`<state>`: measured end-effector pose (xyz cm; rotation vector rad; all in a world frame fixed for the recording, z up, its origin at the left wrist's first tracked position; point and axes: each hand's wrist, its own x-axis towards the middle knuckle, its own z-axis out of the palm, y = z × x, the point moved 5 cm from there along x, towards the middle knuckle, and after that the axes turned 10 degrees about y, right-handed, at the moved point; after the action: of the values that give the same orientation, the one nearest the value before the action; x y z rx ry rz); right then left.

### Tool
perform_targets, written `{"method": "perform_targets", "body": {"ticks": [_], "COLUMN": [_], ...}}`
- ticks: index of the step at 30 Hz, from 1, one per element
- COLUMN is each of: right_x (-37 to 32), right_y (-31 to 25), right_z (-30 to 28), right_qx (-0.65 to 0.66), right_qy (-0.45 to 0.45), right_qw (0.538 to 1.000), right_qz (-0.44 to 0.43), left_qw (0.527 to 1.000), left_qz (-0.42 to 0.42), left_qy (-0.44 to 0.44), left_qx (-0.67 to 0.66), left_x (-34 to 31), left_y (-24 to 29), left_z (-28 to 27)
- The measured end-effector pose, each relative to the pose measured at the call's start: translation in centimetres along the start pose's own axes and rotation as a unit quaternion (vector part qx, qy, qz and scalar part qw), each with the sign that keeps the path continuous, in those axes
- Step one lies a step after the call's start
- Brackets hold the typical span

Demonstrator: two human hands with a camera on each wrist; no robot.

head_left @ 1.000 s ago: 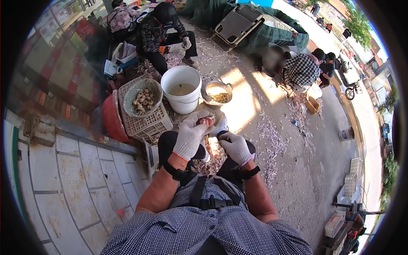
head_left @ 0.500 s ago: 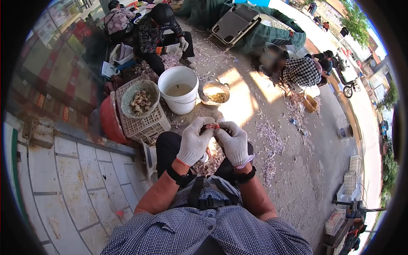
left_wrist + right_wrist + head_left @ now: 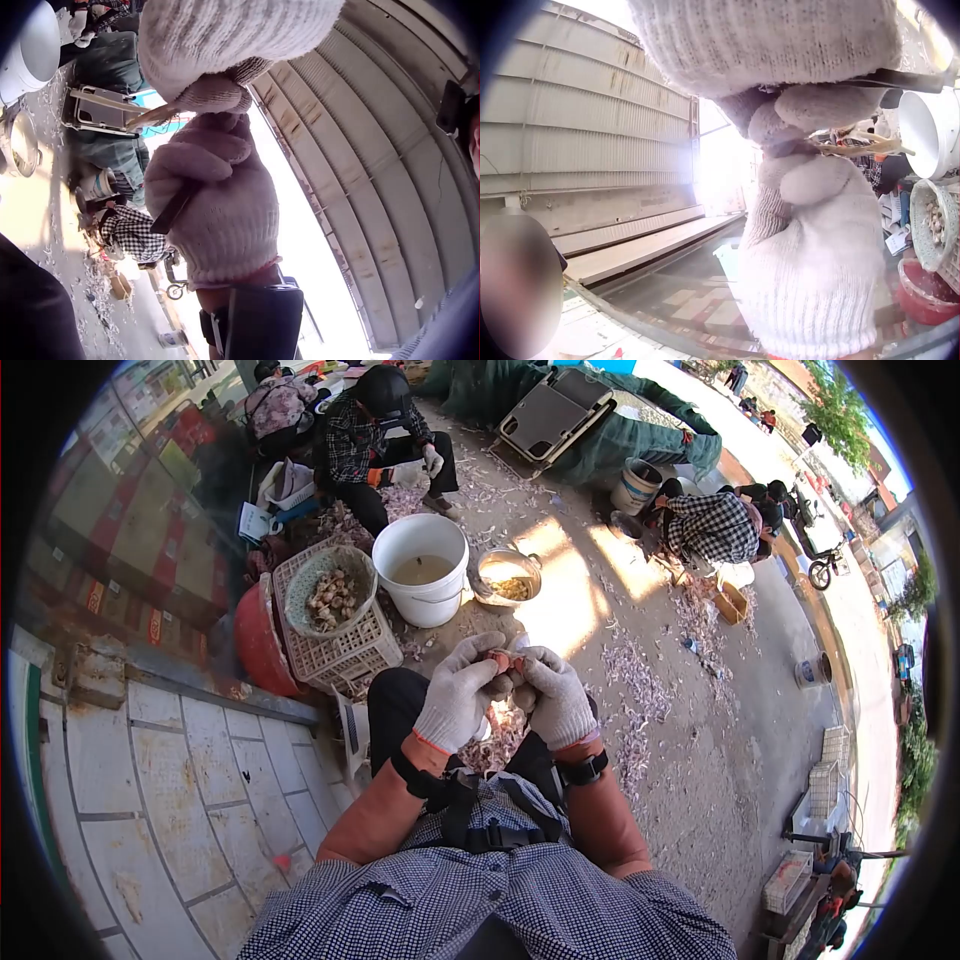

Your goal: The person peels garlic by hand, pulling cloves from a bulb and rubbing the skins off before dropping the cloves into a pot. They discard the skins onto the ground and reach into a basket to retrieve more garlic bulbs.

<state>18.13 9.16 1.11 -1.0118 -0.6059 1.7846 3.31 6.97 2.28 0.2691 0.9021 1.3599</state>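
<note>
In the head view my gloved left hand and gloved right hand meet over my lap, fingertips together. The left fingers pinch a reddish garlic bulb, mostly covered by both gloves. A thin pale stalk sticks out from between the hands in the left wrist view. Curled fingers of the right hand grip a small knife, its dark flat blade jutting past the glove; the right wrist view shows this blade too. Thumb and fingertip of the right hand are at the garlic.
A basin of garlic sits on a white crate at the left. Beside it stand a white bucket and a metal pot. Peelings litter the ground. Other people work farther off.
The right hand was apart, lower at the right knee. It has come up and in to the left hand, and now turns at the garlic. The left hand has hardly moved.
</note>
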Motion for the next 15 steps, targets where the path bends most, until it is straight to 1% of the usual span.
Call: {"method": "perform_targets", "body": {"ticks": [1,3,5,7,8,10,11,13,14,15], "right_x": [-0.1,-0.1,0.0,0.0,-0.1,0.0,0.2,-0.3,-0.6,-0.8], "right_y": [0.1,0.3,0.4,0.5,0.6,1.1,1.5,1.3,0.8,0.7], "right_z": [-0.1,0.0,0.0,0.0,0.1,-0.2,-0.6,-0.2,0.1,0.2], "right_qx": [0.0,0.037,0.019,0.0,-0.007,-0.043,-0.071,-0.153,-0.226,-0.264], "right_qy": [0.001,-0.014,-0.006,0.003,0.016,0.041,0.036,0.057,0.041,0.024], "right_qw": [1.0,0.999,1.0,1.0,1.0,0.998,0.997,0.985,0.97,0.954], "right_qz": [0.001,0.008,0.005,0.001,0.002,-0.01,-0.013,-0.055,-0.081,-0.137], "left_qw": [0.999,0.998,0.997,0.995,0.995,0.967,0.967,0.967,0.956,0.956], "left_qz": [-0.019,-0.027,-0.035,0.028,0.026,0.124,0.115,0.113,0.119,0.117], "left_qy": [-0.01,-0.023,-0.037,0.015,0.011,0.02,0.039,0.045,0.049,0.045], "left_qx": [-0.033,-0.047,-0.061,0.092,0.091,0.222,0.225,0.225,0.264,0.263], "left_x": [-0.1,0.0,0.0,0.2,0.3,0.4,0.5,0.9,1.1,1.1], "left_y": [-0.1,-0.1,-0.4,-0.7,-1.1,-0.8,-0.9,-1.3,-1.3,-1.3], "left_z": [0.0,0.0,-0.1,-0.6,-0.7,-0.5,-0.7,-1.5,-2.0,-2.0]}}
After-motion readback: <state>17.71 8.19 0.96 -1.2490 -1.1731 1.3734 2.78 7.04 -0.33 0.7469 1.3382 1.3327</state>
